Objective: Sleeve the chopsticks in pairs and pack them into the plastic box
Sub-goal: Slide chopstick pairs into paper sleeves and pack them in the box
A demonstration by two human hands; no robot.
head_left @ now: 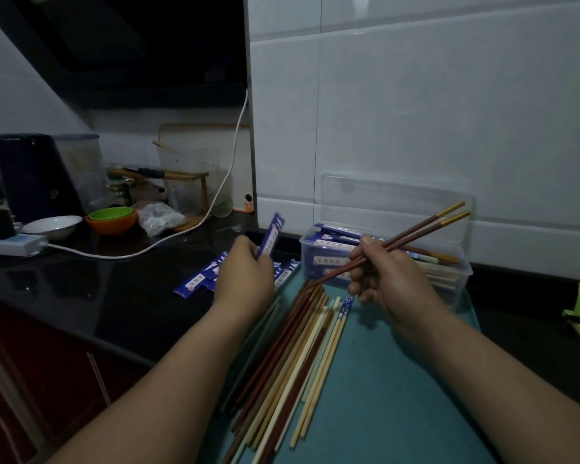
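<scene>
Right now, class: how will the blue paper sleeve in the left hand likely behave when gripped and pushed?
The sleeve looks thin and flat, so it is probably very light and easily creased. It stands up unsupported above the grip of the left hand, so it is likely stiff enough to hold its shape. Pushed end-on, it would probably buckle.

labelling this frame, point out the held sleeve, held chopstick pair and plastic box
held sleeve [271, 236], head view, printed middle
held chopstick pair [416, 227], head view, brown shaft
plastic box [464, 279], head view, right wall
</scene>
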